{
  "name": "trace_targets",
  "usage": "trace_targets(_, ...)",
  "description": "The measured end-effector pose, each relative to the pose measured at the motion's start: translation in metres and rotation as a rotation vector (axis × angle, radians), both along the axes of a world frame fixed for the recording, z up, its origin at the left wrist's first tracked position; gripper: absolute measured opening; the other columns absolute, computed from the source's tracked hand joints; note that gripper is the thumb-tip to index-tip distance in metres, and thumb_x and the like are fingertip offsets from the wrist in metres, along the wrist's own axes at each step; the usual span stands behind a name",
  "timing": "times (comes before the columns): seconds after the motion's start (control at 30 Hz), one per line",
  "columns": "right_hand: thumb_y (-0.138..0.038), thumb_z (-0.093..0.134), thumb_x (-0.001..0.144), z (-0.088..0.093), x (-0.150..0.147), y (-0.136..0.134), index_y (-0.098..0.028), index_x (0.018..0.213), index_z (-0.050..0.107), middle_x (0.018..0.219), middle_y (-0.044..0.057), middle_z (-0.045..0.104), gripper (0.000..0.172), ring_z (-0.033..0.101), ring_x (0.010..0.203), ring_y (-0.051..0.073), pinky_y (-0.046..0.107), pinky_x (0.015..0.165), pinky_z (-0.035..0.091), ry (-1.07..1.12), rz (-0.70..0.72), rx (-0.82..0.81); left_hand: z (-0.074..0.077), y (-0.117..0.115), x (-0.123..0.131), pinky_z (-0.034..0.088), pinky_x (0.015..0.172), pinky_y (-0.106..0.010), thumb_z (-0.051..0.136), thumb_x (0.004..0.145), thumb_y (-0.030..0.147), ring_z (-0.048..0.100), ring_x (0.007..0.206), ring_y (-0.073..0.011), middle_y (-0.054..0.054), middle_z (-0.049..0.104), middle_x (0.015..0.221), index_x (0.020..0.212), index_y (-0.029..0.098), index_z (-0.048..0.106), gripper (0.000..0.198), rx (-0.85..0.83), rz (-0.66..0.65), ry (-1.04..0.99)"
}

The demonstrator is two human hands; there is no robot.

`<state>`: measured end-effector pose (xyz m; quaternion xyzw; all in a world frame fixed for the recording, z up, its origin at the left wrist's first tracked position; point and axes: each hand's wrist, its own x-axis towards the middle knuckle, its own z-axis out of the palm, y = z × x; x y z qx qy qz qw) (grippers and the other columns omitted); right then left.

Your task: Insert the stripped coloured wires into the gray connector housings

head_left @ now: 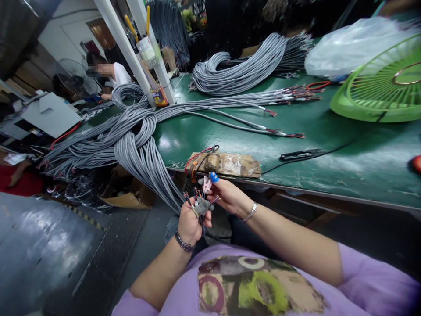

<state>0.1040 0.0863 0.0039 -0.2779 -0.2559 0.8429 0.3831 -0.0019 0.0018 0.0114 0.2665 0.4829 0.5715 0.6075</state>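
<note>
My left hand (190, 224) is closed around a bundle of grey cable ends (202, 206), from which thin coloured wires (196, 193) fan out at the top. Close beside it, my right hand (228, 195) pinches a small pink clip-like piece (207, 184) just above the wires. A blue fingertip cover (214, 177) sits on one digit of that hand. Whether the right fingers also touch a wire, I cannot tell. Long grey cables (141, 153) drape over the table edge towards my left hand.
A wooden block (235, 164) with a cord lies at the edge of the green table (210, 136). Thread snips (301, 154) rest further right, near a green fan (388, 83). Coiled cables (243, 66) lie behind. Another person (115, 72) sits at the far left.
</note>
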Motion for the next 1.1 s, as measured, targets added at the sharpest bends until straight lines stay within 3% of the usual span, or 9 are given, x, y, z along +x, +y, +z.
trace_targets(0.17, -0.049, 0.074, 0.064, -0.001, -0.005, 0.0, -0.013, 0.063, 0.062, 0.054, -0.001, 0.054, 0.039, 0.046, 0.05, 0.007, 0.017, 0.046, 0.04, -0.001, -0.064, 0.014, -0.003, 0.002, 0.001, 0.033, 0.029, -0.017, 0.071, 0.062, 0.034, 0.043, 0.029, -0.0069, 0.003, 0.055, 0.043, 0.065, 0.014, 0.057, 0.025, -0.024, -0.019, 0.028)
trace_targets(0.33, -0.052, 0.069, 0.069, 0.0, -0.005, -0.003, -0.013, 0.072, 0.065, 0.058, 0.0, 0.056, 0.039, 0.046, 0.049, 0.007, 0.018, 0.044, 0.04, 0.013, -0.059, -0.021, -0.003, 0.002, 0.0, 0.033, 0.029, -0.017, 0.071, 0.062, 0.034, 0.043, 0.029, -0.0069, 0.003, 0.054, 0.043, 0.063, 0.015, 0.055, 0.025, -0.014, -0.001, 0.036)
trace_targets(0.6, -0.058, 0.046, 0.084, -0.004, 0.019, -0.007, -0.013, 0.079, 0.063, 0.072, 0.004, 0.062, 0.048, 0.054, 0.057, 0.009, 0.02, 0.052, 0.047, 0.067, 0.158, -0.066, -0.006, -0.015, -0.001, 0.035, 0.031, -0.017, 0.071, 0.064, 0.039, 0.045, 0.031, -0.0071, 0.002, 0.057, 0.046, 0.067, 0.015, 0.056, 0.029, 0.037, 0.1, 0.064)
trace_targets(0.8, -0.048, 0.064, 0.075, 0.0, 0.031, -0.026, -0.014, 0.08, 0.061, 0.074, 0.003, 0.061, 0.035, 0.05, 0.056, 0.008, 0.021, 0.052, 0.045, -0.079, 0.231, 0.076, -0.011, -0.021, 0.002, 0.037, 0.036, -0.016, 0.071, 0.066, 0.041, 0.048, 0.036, -0.0065, 0.003, 0.059, 0.051, 0.071, 0.017, 0.056, 0.029, 0.095, 0.228, 0.126)
trace_targets(0.97, -0.043, 0.075, 0.064, 0.007, 0.027, -0.042, -0.015, 0.07, 0.056, 0.059, -0.004, 0.053, 0.034, 0.041, 0.051, 0.007, 0.019, 0.048, 0.033, -0.337, 0.144, 0.368, -0.017, -0.023, 0.002, 0.037, 0.037, -0.017, 0.069, 0.069, 0.044, 0.05, 0.036, -0.0074, 0.003, 0.058, 0.051, 0.068, 0.016, 0.054, 0.031, 0.092, 0.132, 0.233)
trace_targets(1.1, -0.046, 0.067, 0.07, 0.009, 0.028, -0.042, -0.015, 0.07, 0.057, 0.06, -0.002, 0.057, 0.033, 0.045, 0.054, 0.009, 0.022, 0.052, 0.036, -0.403, 0.202, 0.512, -0.016, -0.023, -0.006, 0.034, 0.034, -0.017, 0.068, 0.071, 0.042, 0.051, 0.034, -0.0088, 0.001, 0.059, 0.048, 0.069, 0.015, 0.056, 0.03, 0.024, -0.143, 0.219)
